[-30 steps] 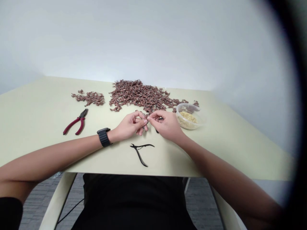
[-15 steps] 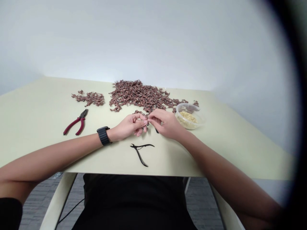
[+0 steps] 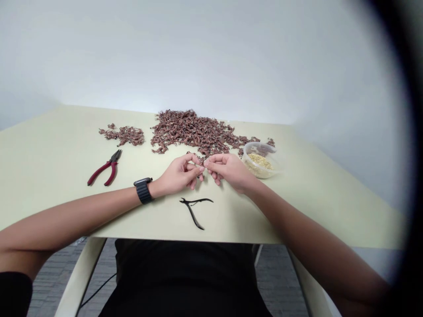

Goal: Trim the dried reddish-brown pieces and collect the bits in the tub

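My left hand and my right hand meet fingertip to fingertip above the pale table, just in front of a big heap of small reddish-brown pieces. Both hands are closed in a pinch on a tiny piece between them; it is too small to make out. A black watch is on my left wrist. Black nippers lie on the table just below my hands.
Red-handled pliers lie to the left. A smaller pile of the brown pieces sits at the back left. A clear round tub with small pale yellow bits stands right of my right hand. The table's front edge is near my body.
My right hand has turned slightly, its fingers curling under and hiding a dark object seen below it earlier. The left hand stays almost still.
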`<state>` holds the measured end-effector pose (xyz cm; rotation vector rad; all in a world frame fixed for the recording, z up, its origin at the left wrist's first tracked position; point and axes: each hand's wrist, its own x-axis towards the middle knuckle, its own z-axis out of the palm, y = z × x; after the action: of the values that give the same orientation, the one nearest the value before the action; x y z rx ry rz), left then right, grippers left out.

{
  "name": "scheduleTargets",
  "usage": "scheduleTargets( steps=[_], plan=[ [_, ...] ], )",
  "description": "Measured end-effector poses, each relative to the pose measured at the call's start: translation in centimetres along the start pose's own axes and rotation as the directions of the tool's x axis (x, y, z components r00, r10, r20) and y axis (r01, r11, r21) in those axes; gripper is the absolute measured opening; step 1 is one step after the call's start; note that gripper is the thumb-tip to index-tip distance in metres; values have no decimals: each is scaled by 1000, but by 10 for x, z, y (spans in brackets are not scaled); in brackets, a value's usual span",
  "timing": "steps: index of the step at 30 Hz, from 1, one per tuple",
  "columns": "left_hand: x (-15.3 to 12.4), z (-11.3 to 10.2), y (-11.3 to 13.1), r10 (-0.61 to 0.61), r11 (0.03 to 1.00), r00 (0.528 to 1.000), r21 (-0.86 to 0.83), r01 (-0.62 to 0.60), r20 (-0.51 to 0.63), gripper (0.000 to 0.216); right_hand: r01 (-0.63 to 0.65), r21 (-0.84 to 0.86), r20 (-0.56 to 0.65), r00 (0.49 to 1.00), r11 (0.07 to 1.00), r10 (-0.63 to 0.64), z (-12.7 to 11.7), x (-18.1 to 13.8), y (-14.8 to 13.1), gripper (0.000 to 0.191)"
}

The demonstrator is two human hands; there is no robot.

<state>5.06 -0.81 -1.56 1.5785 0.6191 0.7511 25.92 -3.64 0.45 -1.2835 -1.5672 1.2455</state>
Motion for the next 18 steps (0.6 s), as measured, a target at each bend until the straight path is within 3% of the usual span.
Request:
scheduleTargets(
  steps=[2,4,8,11,15,18],
  plan=[
    [0,-1,1,-15,1000,1000,-19,15,11,36,38,-35,-22,999,999,-39,0,0,1,24],
    [2,-3,1,-40,998,998,-56,43,47,35,162,-175,-65,982,971,-176,0,0,3,19],
    [4,-9,-4,-81,982,989,-158,99,120,35,461,-502,46,859,731,-510,-4,2,6,12],
    [4,-10,-6,-91,977,988,-181,113,123,34,524,-598,143,814,607,-563,-6,3,7,15],
    [3,-7,-5,-64,989,995,-129,74,76,35,433,-656,92,859,618,-504,-1,2,9,12],
    [3,-6,-4,-55,992,998,-111,59,38,35,340,-550,-21,907,762,-420,5,0,9,15]
  ],
)
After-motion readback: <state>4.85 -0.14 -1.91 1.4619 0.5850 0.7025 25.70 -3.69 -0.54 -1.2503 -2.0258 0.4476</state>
